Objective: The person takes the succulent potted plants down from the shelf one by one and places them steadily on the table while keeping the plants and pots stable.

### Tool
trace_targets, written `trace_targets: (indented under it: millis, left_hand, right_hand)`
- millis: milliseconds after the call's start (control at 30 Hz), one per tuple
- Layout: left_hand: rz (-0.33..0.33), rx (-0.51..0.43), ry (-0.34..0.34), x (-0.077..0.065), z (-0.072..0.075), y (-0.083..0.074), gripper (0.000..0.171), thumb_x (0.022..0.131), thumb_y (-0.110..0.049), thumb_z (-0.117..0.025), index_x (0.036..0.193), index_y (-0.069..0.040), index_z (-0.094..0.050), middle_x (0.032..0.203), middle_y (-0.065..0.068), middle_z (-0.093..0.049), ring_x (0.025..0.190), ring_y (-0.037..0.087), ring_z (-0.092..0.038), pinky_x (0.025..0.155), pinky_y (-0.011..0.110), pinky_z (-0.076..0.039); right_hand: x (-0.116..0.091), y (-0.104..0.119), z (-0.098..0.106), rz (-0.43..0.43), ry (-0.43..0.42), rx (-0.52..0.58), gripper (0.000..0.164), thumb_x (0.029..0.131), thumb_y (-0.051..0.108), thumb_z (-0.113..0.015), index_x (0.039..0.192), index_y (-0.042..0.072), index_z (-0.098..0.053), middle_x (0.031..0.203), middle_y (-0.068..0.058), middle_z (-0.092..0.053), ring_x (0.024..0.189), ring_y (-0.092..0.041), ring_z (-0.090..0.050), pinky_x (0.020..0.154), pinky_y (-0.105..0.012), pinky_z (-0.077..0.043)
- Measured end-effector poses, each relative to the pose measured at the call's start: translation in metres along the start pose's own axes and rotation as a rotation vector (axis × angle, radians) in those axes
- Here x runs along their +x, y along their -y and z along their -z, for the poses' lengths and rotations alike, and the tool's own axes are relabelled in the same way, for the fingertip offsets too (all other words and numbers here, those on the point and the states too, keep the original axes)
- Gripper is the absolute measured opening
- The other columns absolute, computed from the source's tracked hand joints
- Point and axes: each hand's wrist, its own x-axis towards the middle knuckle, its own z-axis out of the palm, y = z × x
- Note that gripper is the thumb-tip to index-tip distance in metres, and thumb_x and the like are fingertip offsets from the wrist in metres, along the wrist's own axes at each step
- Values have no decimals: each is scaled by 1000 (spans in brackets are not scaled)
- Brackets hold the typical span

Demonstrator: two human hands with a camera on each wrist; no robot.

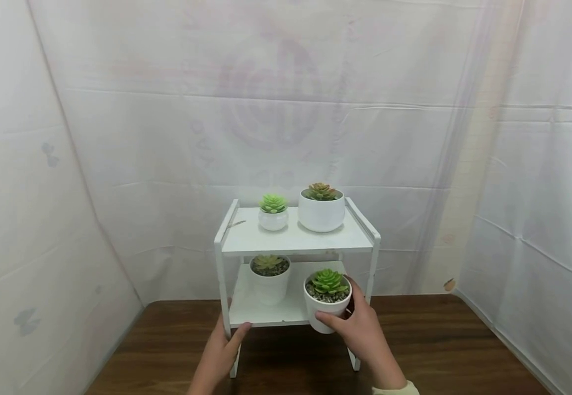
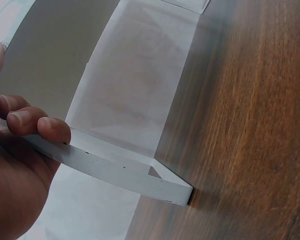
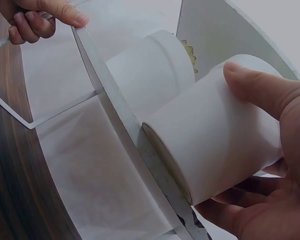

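Note:
My right hand (image 1: pixel 365 326) grips a white pot with a bright green succulent (image 1: pixel 329 291), thumb in front and fingers around the far side. In the right wrist view the base of this potted succulent (image 3: pixel 215 135) overlaps the front edge of the lower shelf. My left hand (image 1: pixel 220 351) holds the front left leg of the white two-tier shelf (image 1: pixel 296 315), its thumb at the lower board's front edge. In the left wrist view the fingers (image 2: pixel 52 129) curl round that white leg (image 2: pixel 125 172). Another potted succulent (image 1: pixel 270 280) stands on the lower shelf's left side.
On the top board stand a small round pot with a light green succulent (image 1: pixel 273 214) and a wider white bowl pot with a reddish succulent (image 1: pixel 321 211). The shelf's legs rest on a dark wooden table (image 1: pixel 434 340). White cloth (image 1: pixel 276 109) hangs behind and at both sides.

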Motion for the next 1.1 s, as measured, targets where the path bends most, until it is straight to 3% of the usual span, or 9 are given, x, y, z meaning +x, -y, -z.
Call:
trace_targets:
  millis: [600, 1100]
  left_hand:
    - [-13, 11, -5, 1, 1, 0, 81, 96, -43, -56, 155, -5, -15, 156, 24, -28, 140, 42, -34, 105, 63, -36]
    - [4, 11, 5, 0, 0, -3, 82, 96, -45, -55, 155, -4, -14, 157, 23, -25, 140, 42, -33, 106, 63, -35]
  right_hand:
    - [-15, -5, 21, 30, 53, 77, 93, 69, 33, -88, 145, 31, -35, 140, -8, -52, 127, -28, -54, 89, -33, -53]
    - [-26, -11, 36, 61, 74, 72, 91, 70, 28, -88, 145, 28, -36, 138, -6, -52, 125, -24, -54, 91, -22, -50]
